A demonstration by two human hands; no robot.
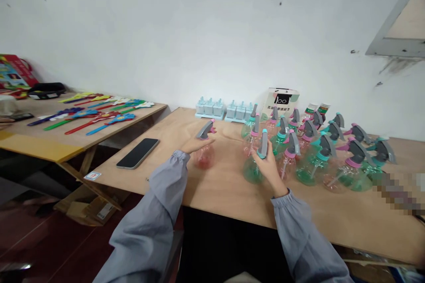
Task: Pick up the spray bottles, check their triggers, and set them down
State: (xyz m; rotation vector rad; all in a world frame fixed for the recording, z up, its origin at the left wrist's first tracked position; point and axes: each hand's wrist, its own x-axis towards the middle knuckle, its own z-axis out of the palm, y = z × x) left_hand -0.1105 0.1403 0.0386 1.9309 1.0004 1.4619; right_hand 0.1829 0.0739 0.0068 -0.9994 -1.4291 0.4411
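My left hand [196, 143] is closed round the neck of a pink spray bottle [203, 158] with a grey and pink trigger head. That bottle stands apart from the others, near the middle of the table. Further right, my right hand [266, 162] grips a green spray bottle [253, 170] just under its grey and turquoise head. This one is upright at the left front of a group of similar pink and green bottles. Some of my fingers are hidden behind both bottles. A green spray bottle [307, 171] and a pink spray bottle [286, 166] stand to the right of my right hand.
A phone [138, 153] lies on the wooden table [219, 196] at left. Light blue ice-pop moulds [208, 108] and a printed box [280, 103] stand by the wall. Colourful hand-shaped clappers [96, 119] lie on another table [71, 145]. A blurred patch covers something at right.
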